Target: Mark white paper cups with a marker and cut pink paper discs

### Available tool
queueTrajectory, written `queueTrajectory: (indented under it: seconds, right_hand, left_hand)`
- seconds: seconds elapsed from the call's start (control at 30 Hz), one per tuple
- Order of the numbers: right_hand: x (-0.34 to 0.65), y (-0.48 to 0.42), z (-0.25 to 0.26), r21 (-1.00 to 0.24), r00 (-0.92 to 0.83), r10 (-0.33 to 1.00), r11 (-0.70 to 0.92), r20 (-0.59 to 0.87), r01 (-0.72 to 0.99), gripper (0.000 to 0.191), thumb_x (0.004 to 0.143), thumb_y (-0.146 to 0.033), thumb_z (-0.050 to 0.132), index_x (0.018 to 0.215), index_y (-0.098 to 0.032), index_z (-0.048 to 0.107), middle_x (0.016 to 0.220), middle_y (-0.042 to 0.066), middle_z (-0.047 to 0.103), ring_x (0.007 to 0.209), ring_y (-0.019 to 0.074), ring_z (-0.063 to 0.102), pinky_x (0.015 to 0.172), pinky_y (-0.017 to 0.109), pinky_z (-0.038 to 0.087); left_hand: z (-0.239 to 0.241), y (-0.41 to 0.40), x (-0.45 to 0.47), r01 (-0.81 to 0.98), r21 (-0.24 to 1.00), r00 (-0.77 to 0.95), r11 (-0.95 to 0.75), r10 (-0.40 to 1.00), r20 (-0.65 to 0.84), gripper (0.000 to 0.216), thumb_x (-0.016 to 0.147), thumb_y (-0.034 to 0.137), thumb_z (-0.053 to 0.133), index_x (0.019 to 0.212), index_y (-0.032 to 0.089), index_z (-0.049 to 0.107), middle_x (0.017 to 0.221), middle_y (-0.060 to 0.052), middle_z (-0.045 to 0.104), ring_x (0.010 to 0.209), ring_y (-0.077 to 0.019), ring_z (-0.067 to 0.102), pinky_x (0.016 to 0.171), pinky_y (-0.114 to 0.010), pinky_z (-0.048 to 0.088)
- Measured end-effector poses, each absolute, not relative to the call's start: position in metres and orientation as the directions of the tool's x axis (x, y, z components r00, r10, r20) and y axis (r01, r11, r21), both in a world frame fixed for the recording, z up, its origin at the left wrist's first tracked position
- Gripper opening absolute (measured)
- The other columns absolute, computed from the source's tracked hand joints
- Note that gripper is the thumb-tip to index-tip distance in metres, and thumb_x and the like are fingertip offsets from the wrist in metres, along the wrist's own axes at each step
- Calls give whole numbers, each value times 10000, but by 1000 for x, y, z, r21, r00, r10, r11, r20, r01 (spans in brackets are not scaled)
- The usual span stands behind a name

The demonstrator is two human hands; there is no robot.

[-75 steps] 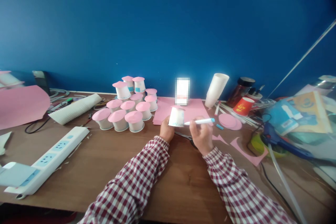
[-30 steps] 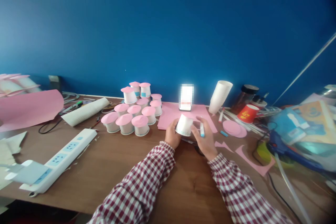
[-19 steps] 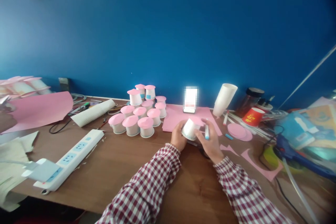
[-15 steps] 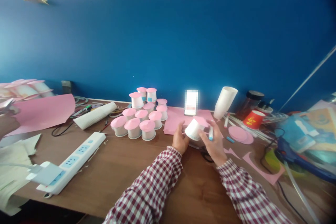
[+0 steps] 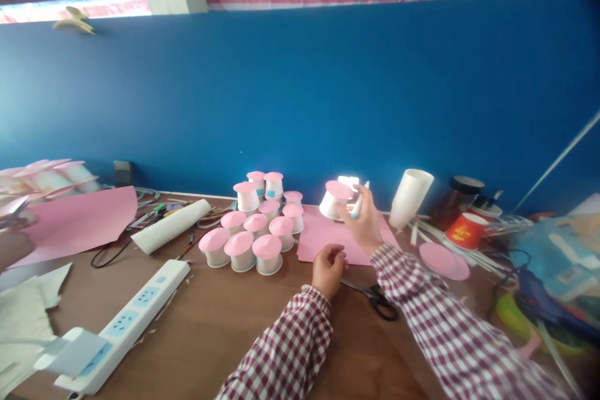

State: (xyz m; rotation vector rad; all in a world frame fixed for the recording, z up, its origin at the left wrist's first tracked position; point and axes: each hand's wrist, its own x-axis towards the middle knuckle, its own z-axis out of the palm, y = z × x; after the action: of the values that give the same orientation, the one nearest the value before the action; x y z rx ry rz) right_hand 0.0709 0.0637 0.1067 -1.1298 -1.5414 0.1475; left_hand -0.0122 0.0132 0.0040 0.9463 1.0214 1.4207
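Note:
My right hand (image 5: 363, 222) is raised over the pink paper sheets, its fingers closed on an upside-down white paper cup (image 5: 329, 206) topped by a pink paper disc. A white marker with a blue end (image 5: 358, 205) is also tucked in that hand. Lower down, my left hand (image 5: 329, 270) rests just in front of the pink paper (image 5: 314, 240), fingers curled in with nothing seen in them. Beside it, black-handled scissors (image 5: 382, 303) lie on the table, partly behind my right sleeve. To the left stand several similar cups with pink tops (image 5: 241, 253).
A power strip (image 5: 135, 319) lies at left, near a stack of white cups (image 5: 171, 225) on its side. At right are a standing cup stack (image 5: 411, 197), pink discs (image 5: 443, 260), a red cup (image 5: 466, 231) and a blue glue gun (image 5: 553, 306). Another person's hand (image 5: 14, 244) is far left.
My right hand has carried the cup and marker forward and slightly left. My left hand has let go of the cup and drawn in its fingers. The scissors have come into fuller view.

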Motion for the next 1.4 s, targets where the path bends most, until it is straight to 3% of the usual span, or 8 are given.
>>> queueTrajectory:
  seconds: [0.2, 0.33, 0.43, 0.6, 0.73, 1.0, 1.27, 1.4]
  right_hand:
    - [43, 95, 100, -589, 26, 692, 593, 721, 550, 575, 742, -432, 602, 1213, -171, 403, 1104, 109, 575, 951, 225, 569, 805, 354, 467]
    - [16, 108, 96, -550, -76, 678, 652, 731, 521, 551, 757, -387, 573, 1235, -184, 388, 1178, 113, 552, 1049, 241, 542, 858, 368, 452]
    - [-5, 114, 94, -536, -144, 692, 659, 708, 528, 551, 751, -357, 561, 1246, -185, 389, 1176, 104, 563, 1030, 238, 558, 844, 357, 457]
    - [-36, 125, 94, -493, -242, 689, 680, 684, 542, 560, 735, -317, 557, 1253, -188, 385, 1150, 83, 579, 987, 228, 573, 805, 335, 463]
    - [-56, 134, 89, -455, -306, 675, 701, 671, 549, 559, 733, -313, 562, 1250, -195, 384, 1144, 85, 580, 964, 226, 573, 778, 333, 462]
    - [-78, 143, 75, -404, -346, 658, 712, 668, 574, 534, 749, -279, 574, 1245, -194, 396, 1122, 96, 583, 928, 216, 576, 772, 321, 448]
    - [-84, 142, 75, -399, -326, 682, 678, 654, 617, 464, 790, -324, 563, 1215, -198, 425, 1107, 100, 578, 939, 224, 588, 744, 311, 459]
    - [-80, 138, 75, -399, -320, 705, 652, 633, 645, 501, 768, -361, 585, 1214, -196, 426, 1110, 103, 583, 939, 245, 587, 712, 326, 463]
  left_hand:
    - [1, 16, -12, -317, 948, -87, 16, 995, -46, 150, 705, 185, 584, 838, 117, 582, 704, -30, 611, 528, -86, 552, 536, -218, 452]
    - [3, 13, -11, -246, 966, -119, -76, 992, 48, 96, 710, 174, 577, 786, 126, 611, 735, -61, 648, 674, -140, 601, 657, -255, 475]
    - [7, 12, -12, -313, 941, -131, -128, 987, 90, 127, 691, 181, 610, 803, 125, 631, 804, -85, 677, 787, -184, 623, 748, -292, 476]
    - [13, 15, -17, -549, 833, -235, -73, 969, -70, 248, 673, 233, 643, 895, 122, 628, 899, -101, 688, 840, -204, 637, 789, -320, 476]
    - [22, 13, -19, -578, 816, -258, 0, 949, -183, 278, 619, 167, 645, 894, 121, 634, 858, -101, 693, 817, -210, 644, 764, -316, 486]
    - [32, 10, -18, -592, 806, -333, -2, 911, -243, 183, 599, 186, 670, 774, 132, 659, 762, -87, 692, 829, -243, 636, 753, -326, 478]
    - [22, 12, -23, -555, 832, -294, 0, 936, -196, 194, 667, 218, 645, 838, 127, 650, 861, -122, 678, 859, -199, 616, 847, -296, 450]
    - [21, 12, -22, -529, 847, -293, 53, 925, -241, 196, 660, 190, 645, 845, 125, 647, 873, -119, 680, 864, -207, 620, 800, -287, 466]
